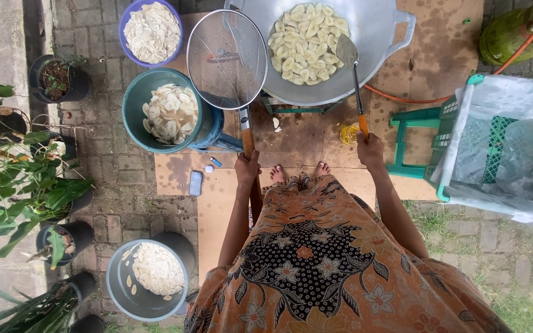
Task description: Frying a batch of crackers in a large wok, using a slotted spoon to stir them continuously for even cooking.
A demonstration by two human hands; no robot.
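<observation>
My left hand (pixel 247 166) grips the wooden handle of a round wire strainer (pixel 226 58), whose mesh hovers beside the wok and over the teal bucket. My right hand (pixel 370 150) holds the orange handle of a metal spatula (pixel 347 50); its blade rests among pale chips floating in the large metal wok (pixel 374 31). The wok sits on a burner frame in front of my bare feet (pixel 297 174).
A teal bucket (pixel 132 117), a purple basin (pixel 132 58) and a grey bucket (pixel 118 290) hold sliced chips. A phone (pixel 195 182) lies on cardboard. Potted plants (pixel 26 185) line the left. A lined green crate (pixel 501 148), a green stool (pixel 411 142) and a gas cylinder (pixel 510 31) stand at right.
</observation>
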